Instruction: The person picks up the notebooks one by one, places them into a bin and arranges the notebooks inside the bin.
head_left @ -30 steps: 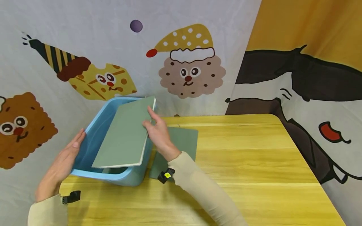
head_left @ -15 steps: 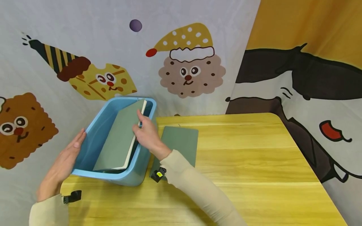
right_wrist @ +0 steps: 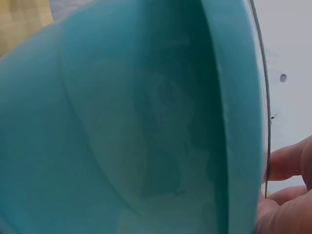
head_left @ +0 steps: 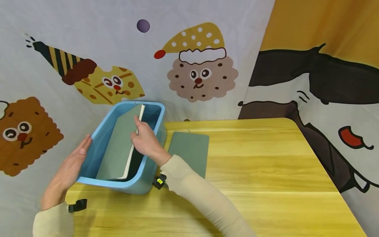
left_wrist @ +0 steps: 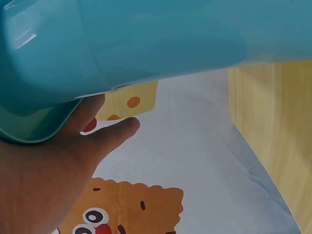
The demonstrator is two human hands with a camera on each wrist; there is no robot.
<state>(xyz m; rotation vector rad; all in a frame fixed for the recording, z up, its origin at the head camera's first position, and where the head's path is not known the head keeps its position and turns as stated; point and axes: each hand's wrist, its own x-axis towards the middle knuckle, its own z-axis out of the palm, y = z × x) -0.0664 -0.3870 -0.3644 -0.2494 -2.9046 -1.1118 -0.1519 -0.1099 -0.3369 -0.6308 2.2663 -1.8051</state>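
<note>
A light blue plastic bin (head_left: 124, 187) stands at the table's left side. Inside its opening a notebook (head_left: 115, 148) with a grey-green cover leans at a slant, white page edges towards the right. My right hand (head_left: 145, 140) pinches the notebook's right edge, thumb on the cover and the other fingers partly hidden beneath. In the right wrist view, the thin page edge (right_wrist: 267, 107) runs up to those fingertips, beyond the bin rim. With straight fingers my left hand (head_left: 69, 168) rests against the bin's left side; the left wrist view shows its thumb stretched out below the bin wall (left_wrist: 161, 44).
Another flat grey-green notebook (head_left: 190, 149) lies on the wooden table (head_left: 251, 158) just right of the bin, partly covered by my right forearm. A cloth backdrop (head_left: 118, 33) with cartoon figures hangs behind and left of the table.
The right hand has moved left and slightly down with the notebook, bringing it from over the bin's right rim to inside the bin. The left hand stays against the bin.
</note>
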